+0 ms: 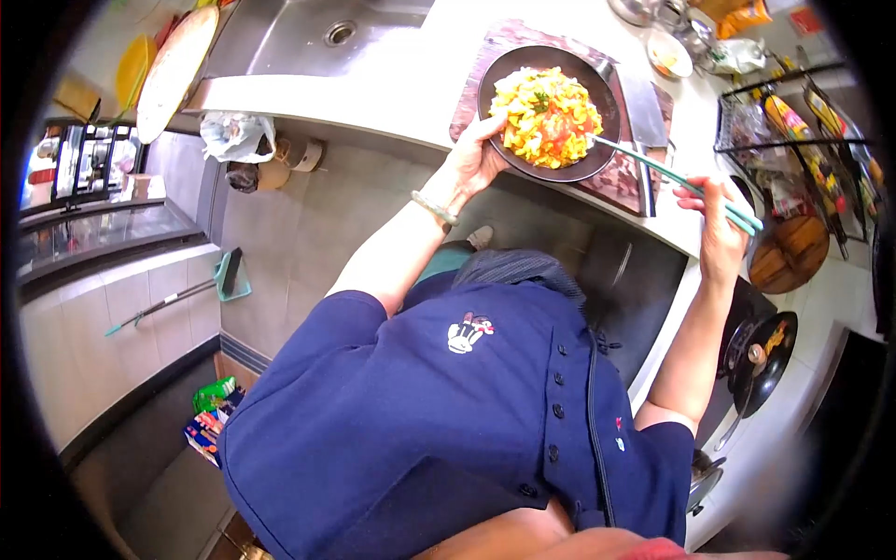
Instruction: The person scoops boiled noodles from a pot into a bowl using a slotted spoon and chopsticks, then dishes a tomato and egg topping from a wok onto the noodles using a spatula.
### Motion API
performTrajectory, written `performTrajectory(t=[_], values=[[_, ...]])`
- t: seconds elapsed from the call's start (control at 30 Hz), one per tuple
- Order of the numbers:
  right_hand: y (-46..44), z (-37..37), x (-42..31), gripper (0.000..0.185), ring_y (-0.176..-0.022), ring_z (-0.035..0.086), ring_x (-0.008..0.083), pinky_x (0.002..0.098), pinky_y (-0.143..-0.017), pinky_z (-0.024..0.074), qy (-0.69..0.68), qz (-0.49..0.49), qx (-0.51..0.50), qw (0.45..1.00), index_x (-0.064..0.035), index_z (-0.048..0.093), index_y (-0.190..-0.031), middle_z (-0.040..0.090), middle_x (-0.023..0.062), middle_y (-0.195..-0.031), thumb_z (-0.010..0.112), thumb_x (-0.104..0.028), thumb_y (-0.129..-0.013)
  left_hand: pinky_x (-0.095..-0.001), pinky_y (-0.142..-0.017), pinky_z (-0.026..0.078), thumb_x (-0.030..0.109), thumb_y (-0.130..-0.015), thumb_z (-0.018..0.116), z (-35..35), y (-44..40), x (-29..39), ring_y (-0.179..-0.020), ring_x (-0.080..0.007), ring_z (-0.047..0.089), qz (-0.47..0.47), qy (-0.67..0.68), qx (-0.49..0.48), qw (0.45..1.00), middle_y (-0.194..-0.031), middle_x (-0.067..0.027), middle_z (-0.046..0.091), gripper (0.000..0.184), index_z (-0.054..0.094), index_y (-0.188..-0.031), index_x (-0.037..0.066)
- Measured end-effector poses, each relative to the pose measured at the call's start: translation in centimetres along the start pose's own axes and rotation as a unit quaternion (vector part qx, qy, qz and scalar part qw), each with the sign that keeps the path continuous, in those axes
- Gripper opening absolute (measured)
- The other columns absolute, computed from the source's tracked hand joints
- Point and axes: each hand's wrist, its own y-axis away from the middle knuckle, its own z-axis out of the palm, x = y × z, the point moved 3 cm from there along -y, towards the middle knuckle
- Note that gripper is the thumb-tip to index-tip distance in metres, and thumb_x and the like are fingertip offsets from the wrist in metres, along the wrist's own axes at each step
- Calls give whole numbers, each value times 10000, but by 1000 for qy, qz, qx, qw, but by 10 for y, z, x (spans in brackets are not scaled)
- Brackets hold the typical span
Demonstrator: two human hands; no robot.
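A dark round bowl (609, 105) holds a heap of yellow and red cooked food (541, 112), which looks like scrambled egg with tomato. My left hand (476, 159) grips the bowl by its near left rim, thumb over the edge. In my right hand (717, 219) are green chopsticks (663, 170) with pale tips, closed in my fingers. Those tips touch the right side of the food. Beneath the bowl lies a reddish marbled cutting board (476, 89). A cleaver (644, 117) rests on the board, just right of the bowl.
A steel sink (280, 47) is at the upper left. A small white bowl (668, 54) stands at the counter's back. Right of me are a black wire rack (793, 145) with bottles, a round wooden board (790, 254) and a black pan (770, 359). A plastic bag (235, 137) hangs below the counter.
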Motion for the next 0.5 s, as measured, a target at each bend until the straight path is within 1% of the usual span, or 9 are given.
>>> performTrajectory(t=[0.03,0.07,0.13,0.17,0.2,0.27,0.33,0.4,0.5], values=[[-10,9,9,254,-670,596,140,229,-603,472,35,11,12,999,36,600,-876,607,102,-771,533,-209,-859,-427,-846,466,185,-844,498,-8,-1,6,-1047,-244,521,4,3,7,1000,-1188,-139,483,470,332,-1246,8],[-16,14,19,272,-672,591,136,227,-620,468,22,40,-4,999,32,597,-892,607,98,-774,510,-225,-872,-433,-837,470,177,-842,500,-18,-3,7,-1053,-246,516,-7,22,4,1000,-1197,-137,474,482,313,-1260,24],[-26,24,42,315,-672,587,130,228,-625,465,-11,59,-18,998,33,592,-909,608,101,-777,471,-256,-890,-439,-828,474,169,-840,502,-27,-5,11,-1060,-248,510,-10,45,1,999,-1206,-135,465,498,294,-1273,40],[-30,29,53,362,-673,588,128,227,-622,467,-12,75,-23,997,34,589,-923,609,105,-785,430,-291,-904,-436,-881,427,191,-831,521,-28,-4,12,-1087,-250,486,-1,25,3,1000,-1213,-141,461,494,330,-1254,20],[-34,35,62,387,-664,596,134,223,-614,481,-42,86,-30,995,36,584,-936,611,108,-782,421,-314,-903,-433,-934,380,213,-822,541,-29,-4,12,-1113,-252,462,7,3,6,1000,-1221,-147,457,495,365,-1234,0],[-42,47,90,403,-651,606,143,224,-602,497,-157,129,-18,979,35,576,-930,608,106,-769,418,-334,-899,-432,-937,375,221,-818,549,-33,-6,13,-1118,-249,457,6,10,6,1000,-1224,-140,456,510,361,-1237,-2],[-46,57,112,377,-644,618,175,238,-597,511,-233,135,7,963,35,557,-903,603,115,-748,422,-317,-898,-433,-938,374,221,-819,548,-38,-13,10,-1118,-248,458,11,7,-10,1000,-1223,-142,456,511,358,-1238,-1],[-45,67,123,353,-649,621,200,251,-593,516,-279,143,35,949,35,548,-895,602,128,-751,419,-294,-903,-432,-941,371,219,-819,547,-42,-14,7,-1115,-248,461,18,4,-3,1000,-1223,-143,456,512,354,-1241,3],[-44,68,137,335,-659,621,218,268,-596,521,-332,156,46,929,31,542,-880,601,140,-755,406,-274,-910,-432,-946,366,217,-820,548,-43,-16,8,-1115,-250,460,22,-19,11,1000,-1226,-140,454,515,348,-1245,6]])
